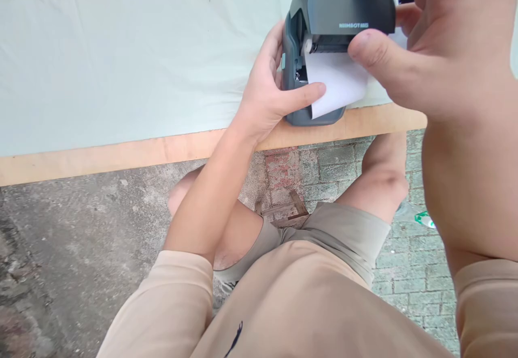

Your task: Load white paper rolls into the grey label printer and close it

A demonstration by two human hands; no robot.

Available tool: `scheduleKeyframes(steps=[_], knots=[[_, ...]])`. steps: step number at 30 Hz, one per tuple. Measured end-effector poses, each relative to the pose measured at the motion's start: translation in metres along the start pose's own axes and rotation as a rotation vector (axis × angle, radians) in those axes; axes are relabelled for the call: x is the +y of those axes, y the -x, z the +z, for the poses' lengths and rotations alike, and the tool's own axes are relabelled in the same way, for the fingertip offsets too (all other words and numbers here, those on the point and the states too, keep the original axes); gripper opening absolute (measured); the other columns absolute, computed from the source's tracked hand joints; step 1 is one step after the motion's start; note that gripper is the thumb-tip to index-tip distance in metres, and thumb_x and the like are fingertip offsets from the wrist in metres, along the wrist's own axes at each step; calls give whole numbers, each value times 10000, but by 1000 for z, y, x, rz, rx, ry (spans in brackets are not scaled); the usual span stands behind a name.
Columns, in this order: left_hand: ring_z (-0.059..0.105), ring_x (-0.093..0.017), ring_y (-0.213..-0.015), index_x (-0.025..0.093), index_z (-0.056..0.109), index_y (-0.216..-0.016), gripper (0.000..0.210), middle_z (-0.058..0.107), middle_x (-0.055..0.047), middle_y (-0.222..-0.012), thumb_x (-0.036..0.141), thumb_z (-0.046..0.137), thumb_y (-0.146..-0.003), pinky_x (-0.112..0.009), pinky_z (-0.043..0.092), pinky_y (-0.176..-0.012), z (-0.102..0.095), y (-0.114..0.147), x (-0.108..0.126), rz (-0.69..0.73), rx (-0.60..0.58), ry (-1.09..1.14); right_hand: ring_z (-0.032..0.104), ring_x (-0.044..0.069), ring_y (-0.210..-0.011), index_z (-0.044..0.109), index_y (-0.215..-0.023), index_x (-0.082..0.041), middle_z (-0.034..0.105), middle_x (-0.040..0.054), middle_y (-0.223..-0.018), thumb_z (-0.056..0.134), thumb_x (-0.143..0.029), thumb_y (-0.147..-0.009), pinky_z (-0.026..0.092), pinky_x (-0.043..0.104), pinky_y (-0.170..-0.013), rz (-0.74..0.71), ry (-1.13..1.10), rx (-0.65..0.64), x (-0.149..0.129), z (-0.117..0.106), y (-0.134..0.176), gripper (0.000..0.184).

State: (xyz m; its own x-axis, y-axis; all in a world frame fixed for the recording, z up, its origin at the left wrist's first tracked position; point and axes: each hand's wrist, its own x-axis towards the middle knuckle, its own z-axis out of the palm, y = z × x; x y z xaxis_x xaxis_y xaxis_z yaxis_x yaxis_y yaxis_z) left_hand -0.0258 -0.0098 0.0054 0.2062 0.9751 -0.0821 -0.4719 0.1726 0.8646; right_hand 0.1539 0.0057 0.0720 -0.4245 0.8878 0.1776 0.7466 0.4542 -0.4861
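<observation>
A dark grey label printer [293, 94] marked NIIMBOT sits at the front edge of the table, its lid [343, 5] tilted up. White label paper [338, 80] comes out from under the roller [329, 45] and hangs over the printer's front. My left hand [273, 85] is wrapped round the printer's left side, and its thumb presses on the paper. Gripping the lid at its right side is my right hand [408, 40], thumb at the lower edge and fingers at the top and behind. That hand hides the printer's right part.
A pale cloth [133, 50] covers the table, whose bare wooden edge [121, 153] runs along the front. Below are my legs, a wooden stool [289, 215] and the paved ground [421, 277]. A small green and white item [424, 219] lies on the ground at right.
</observation>
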Motion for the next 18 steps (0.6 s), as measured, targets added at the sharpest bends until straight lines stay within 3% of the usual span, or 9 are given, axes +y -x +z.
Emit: scheduleKeyframes(steps=[1,5,8,12,15,18], knots=[[441,-249,-1318,304,613,-1018,443,635,32,-1182,122,729,-631,-281,463,-1027,-2,0,-1,46,-51,-65,504,139,-1147,495,-1252,-259,496,-9,-1277,506,-420,-859,474,232,-819,-4,-3,-6,1,1,0,424],[510,-223,-1261,279,606,-1025,426,604,34,-1170,46,605,-668,-249,504,-918,-5,0,-2,66,-69,-94,480,152,-1169,477,-1262,-292,481,-9,-1276,552,-390,-830,469,247,-802,-18,-29,-48,2,2,1,449],[459,-205,-1321,267,623,-1024,503,606,61,-1184,-23,550,-619,-244,467,-981,-3,2,1,61,-75,-22,443,176,-1196,471,-1255,-290,459,22,-1264,589,-391,-801,475,277,-811,-44,-30,-103,1,3,2,480],[443,-218,-1321,296,633,-1003,346,600,39,-1212,179,662,-678,-236,464,-1004,-2,1,-1,68,-96,16,423,181,-1221,498,-1241,-283,483,23,-1234,521,-410,-847,455,309,-902,-60,31,-109,3,1,0,414],[462,-219,-1304,281,618,-1008,273,587,17,-1175,286,641,-736,-270,480,-983,-6,-6,-8,92,-109,-20,422,198,-1230,428,-1327,-269,453,-10,-1299,553,-463,-817,413,325,-995,-25,106,-185,4,-4,-5,560],[433,-227,-1332,293,609,-999,323,590,23,-1195,294,707,-691,-271,471,-1015,-11,-13,-13,106,-109,-23,440,224,-1223,326,-1381,-343,423,-72,-1347,594,-507,-769,369,389,-1060,76,127,-296,4,-6,-12,688]])
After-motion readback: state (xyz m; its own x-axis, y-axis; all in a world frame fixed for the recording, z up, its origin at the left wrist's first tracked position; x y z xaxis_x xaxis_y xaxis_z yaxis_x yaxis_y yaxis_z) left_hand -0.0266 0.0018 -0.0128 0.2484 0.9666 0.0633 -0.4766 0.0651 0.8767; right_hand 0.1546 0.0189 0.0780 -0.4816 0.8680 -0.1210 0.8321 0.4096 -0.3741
